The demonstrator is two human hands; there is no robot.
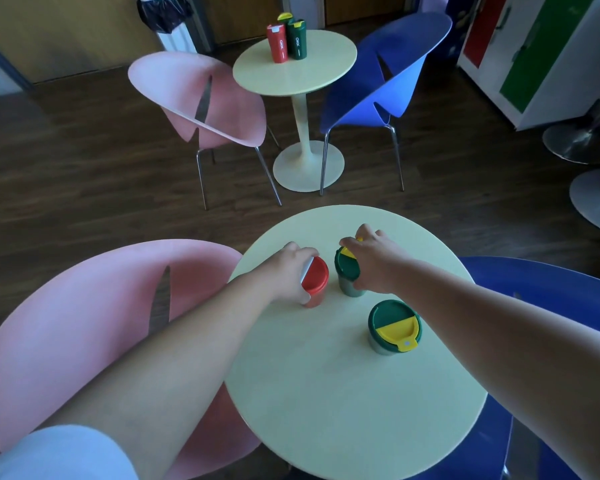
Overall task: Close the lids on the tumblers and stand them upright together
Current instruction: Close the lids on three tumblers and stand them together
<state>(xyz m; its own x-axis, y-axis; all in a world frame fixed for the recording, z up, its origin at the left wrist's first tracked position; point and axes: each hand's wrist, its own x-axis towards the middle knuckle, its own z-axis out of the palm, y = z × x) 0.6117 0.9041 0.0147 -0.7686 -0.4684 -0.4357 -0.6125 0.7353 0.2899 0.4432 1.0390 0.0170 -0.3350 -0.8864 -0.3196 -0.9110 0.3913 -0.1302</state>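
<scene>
Three tumblers stand upright on the round pale table (343, 393). My left hand (288, 268) grips the red tumbler (317, 278), whose white flap stands raised under my fingers. Just to its right, my right hand (374, 261) holds a green tumbler (347, 271) and its fingers rest on the raised yellow flap. A second green tumbler (394, 327) stands apart at the near right, untouched, its yellow flap lying flat on the lid.
A pink chair (84, 323) is at my left and a blue chair (551, 306) at my right. Beyond, another round table (312, 67) carries a red and two green tumblers, flanked by a pink chair (205, 98) and a blue chair (378, 91).
</scene>
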